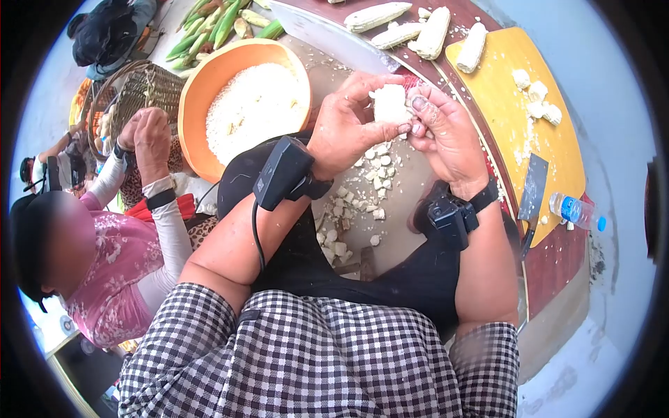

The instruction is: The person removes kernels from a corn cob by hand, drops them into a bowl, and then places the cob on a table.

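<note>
A short piece of white corn cob (390,103) is held between my two hands at the upper middle. My left hand (348,122) has its thumb and fingers closed around the piece from the left. On the right side of it, the bent fingers of my right hand (446,132) pinch at its edge. Close by on the left stands an orange basin (191,125) holding a heap of loose white kernels (254,104). Below my hands, many short cob pieces (348,202) lie scattered on the ground between my legs.
On the right, a yellow board (564,160) bears cob pieces (536,97), a cleaver (534,188) and a plastic bottle (573,209). Whole white cobs (432,33) lie at the top. A person in pink (118,258) sits at left near a wicker basket (146,90); green-husked corn (223,24) lies behind.
</note>
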`<control>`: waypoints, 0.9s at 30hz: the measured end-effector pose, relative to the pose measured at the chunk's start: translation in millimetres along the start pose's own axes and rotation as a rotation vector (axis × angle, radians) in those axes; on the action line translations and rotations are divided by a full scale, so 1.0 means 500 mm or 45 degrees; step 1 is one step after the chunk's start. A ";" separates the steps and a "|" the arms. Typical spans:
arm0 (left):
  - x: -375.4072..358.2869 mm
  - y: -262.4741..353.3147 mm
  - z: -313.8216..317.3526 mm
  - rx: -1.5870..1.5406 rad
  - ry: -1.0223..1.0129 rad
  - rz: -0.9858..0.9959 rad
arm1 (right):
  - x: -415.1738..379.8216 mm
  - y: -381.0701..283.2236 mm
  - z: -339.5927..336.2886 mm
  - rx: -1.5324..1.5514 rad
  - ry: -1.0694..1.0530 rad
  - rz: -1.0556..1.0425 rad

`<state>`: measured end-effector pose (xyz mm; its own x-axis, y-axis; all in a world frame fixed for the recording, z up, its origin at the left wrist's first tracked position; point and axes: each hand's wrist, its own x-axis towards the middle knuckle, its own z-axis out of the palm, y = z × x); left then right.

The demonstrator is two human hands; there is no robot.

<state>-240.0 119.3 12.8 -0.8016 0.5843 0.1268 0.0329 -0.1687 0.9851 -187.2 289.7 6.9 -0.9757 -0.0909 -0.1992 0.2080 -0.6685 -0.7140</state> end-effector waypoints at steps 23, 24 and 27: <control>-0.001 -0.010 -0.010 -0.477 0.025 -0.220 | -0.010 -0.029 -0.004 0.093 -0.078 0.014; -0.001 -0.009 -0.014 -0.569 -0.015 -0.283 | -0.008 -0.028 -0.007 0.087 -0.065 0.012; 0.001 -0.019 -0.017 -0.540 -0.021 -0.392 | -0.007 -0.031 -0.001 0.021 -0.010 0.018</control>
<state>-245.9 114.4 2.5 -0.7261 0.6696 -0.1561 -0.4504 -0.2918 0.8438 -187.1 300.8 18.1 -0.9733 -0.1062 -0.2037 0.2207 -0.6790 -0.7002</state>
